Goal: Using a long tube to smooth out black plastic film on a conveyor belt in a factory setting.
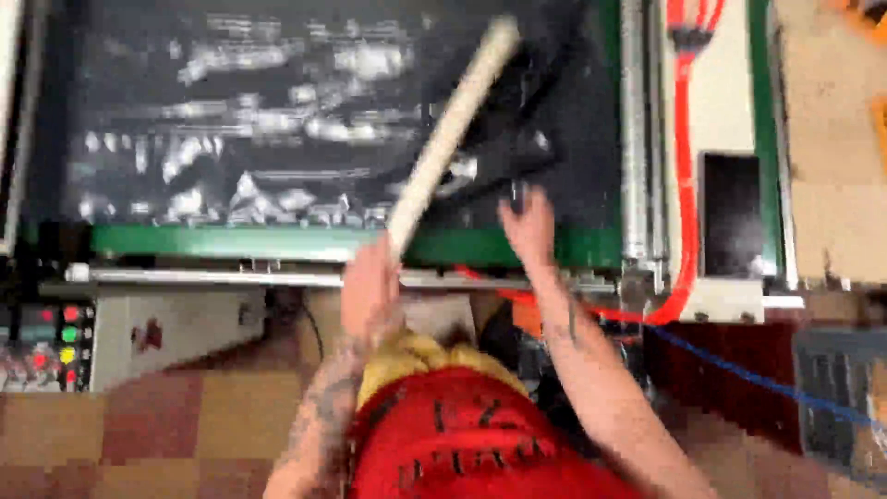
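My left hand (370,288) grips the lower end of a long pale wooden handle (453,129) that slants up to the right across a black printing screen (277,120). The handle's far end meets a dark blade-like head (517,120) lying on the screen. My right hand (527,226) rests with fingers spread on the screen's lower edge, just under that dark head, near the green frame (231,242). White smeared marks cover the black screen. The picture is motion-blurred.
A metal rail (212,275) runs below the green frame. Coloured buttons (66,346) sit on a panel at the left. Red hoses (686,166) and a silver tube (634,129) stand at the right, beside a dark panel (732,214). A blue cable (739,374) crosses lower right.
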